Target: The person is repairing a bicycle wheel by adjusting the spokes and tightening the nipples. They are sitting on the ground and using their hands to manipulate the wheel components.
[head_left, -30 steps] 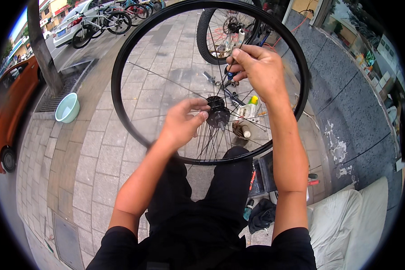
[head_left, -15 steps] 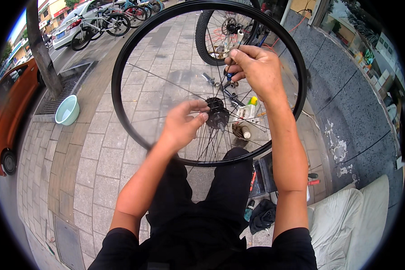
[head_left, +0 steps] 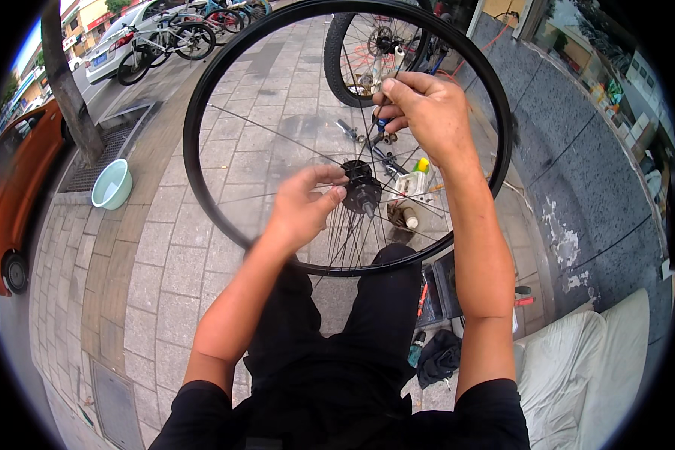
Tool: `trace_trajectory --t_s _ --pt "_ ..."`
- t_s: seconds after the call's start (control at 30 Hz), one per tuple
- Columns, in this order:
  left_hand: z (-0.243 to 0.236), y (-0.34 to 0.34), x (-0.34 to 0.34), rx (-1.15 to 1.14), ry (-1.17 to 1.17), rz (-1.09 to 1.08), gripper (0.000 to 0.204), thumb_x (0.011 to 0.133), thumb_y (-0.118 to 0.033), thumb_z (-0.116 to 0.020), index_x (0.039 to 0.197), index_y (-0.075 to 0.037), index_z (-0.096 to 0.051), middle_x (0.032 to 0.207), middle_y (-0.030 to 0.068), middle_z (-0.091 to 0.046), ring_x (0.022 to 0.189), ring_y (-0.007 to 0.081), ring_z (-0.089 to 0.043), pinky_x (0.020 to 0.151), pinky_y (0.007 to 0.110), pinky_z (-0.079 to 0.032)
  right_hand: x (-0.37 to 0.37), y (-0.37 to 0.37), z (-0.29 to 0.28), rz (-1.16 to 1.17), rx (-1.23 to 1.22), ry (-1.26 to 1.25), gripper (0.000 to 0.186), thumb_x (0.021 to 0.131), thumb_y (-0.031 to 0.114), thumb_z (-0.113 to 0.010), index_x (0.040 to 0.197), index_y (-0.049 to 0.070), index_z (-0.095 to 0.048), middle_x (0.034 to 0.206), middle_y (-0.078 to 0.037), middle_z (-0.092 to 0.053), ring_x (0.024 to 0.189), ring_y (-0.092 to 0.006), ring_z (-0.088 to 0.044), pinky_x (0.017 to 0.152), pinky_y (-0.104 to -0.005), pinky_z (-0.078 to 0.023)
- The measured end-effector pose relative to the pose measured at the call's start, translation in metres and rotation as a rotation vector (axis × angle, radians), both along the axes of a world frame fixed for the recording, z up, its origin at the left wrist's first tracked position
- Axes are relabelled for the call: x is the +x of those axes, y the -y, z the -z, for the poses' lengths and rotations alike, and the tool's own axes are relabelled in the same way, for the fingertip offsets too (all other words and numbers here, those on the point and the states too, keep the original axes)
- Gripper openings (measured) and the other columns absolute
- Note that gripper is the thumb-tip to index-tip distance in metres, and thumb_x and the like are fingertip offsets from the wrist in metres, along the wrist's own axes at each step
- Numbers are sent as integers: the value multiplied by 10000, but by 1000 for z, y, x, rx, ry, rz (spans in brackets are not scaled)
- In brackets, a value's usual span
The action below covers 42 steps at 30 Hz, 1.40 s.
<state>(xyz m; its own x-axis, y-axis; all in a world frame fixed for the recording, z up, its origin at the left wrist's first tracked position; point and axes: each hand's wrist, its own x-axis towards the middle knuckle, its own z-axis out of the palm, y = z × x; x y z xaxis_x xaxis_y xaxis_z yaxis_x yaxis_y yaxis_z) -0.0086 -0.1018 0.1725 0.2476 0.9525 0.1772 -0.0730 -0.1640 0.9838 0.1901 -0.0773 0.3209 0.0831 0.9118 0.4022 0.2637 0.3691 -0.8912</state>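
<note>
A black bicycle rim [head_left: 196,187] stands tilted in front of me, its lower edge at my knees. Only some spokes run out to the rim; several others hang loosely bunched below the black hub [head_left: 361,187]. My left hand [head_left: 304,206] is at the hub's left side, thumb and fingertips closing on its flange edge; whether a spoke end is between them is hidden. Higher up, inside the rim, my right hand [head_left: 427,116] pinches a thin dark spoke [head_left: 368,139] between thumb and forefinger, its other fingers curled.
Beyond the rim stands a bicycle with a knobby tyre [head_left: 337,64]. Small parts and a yellow-capped bottle [head_left: 422,166] lie on the paving. A pale green basin [head_left: 112,185] sits left, a dark tool tray [head_left: 446,289] by my right knee. A grey wall [head_left: 555,172] runs along the right.
The rim's left side has shifted very slightly left. Both hands keep nearly the same place and grip.
</note>
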Motion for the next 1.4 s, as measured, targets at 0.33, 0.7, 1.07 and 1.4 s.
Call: trace_trajectory --t_s 0.33,0.7,1.07,1.4 --pt "-13 10 -4 -45 -17 3 318 962 -59 -747 1260 2 -654 1219 88 -718 610 12 -555 479 200 -449 -3 5 -1 12 33 -2 242 984 143 -690 1081 -67 -758 889 -97 -766 753 -130 -721 620 -272 -596" --pt "-8 7 -2 -47 41 16 298 971 -57 -735 1257 -10 -669 1192 58 -729 720 14 -593 627 200 -491 0 1 -2 11 33 34 305 990 177 -724 1157 -78 -733 958 -134 -776 772 -151 -737 632 -268 -604" --pt "-10 7 -2 -20 52 -10 328 969 -17 -719 1287 6 -643 1202 77 -709 733 19 -616 595 196 -480 0 -7 -1 8 95 36 281 949 170 -695 1055 -80 -769 872 -117 -773 756 -148 -739 619 -288 -597" --pt "-11 -1 5 -15 119 -63 301 950 -9 -755 1230 34 -652 1157 110 -721 582 21 -534 444 193 -400 -4 -4 -31 28 -188 64 205 924 107 -706 990 -83 -747 864 -133 -737 660 -188 -687 559 -313 -551"
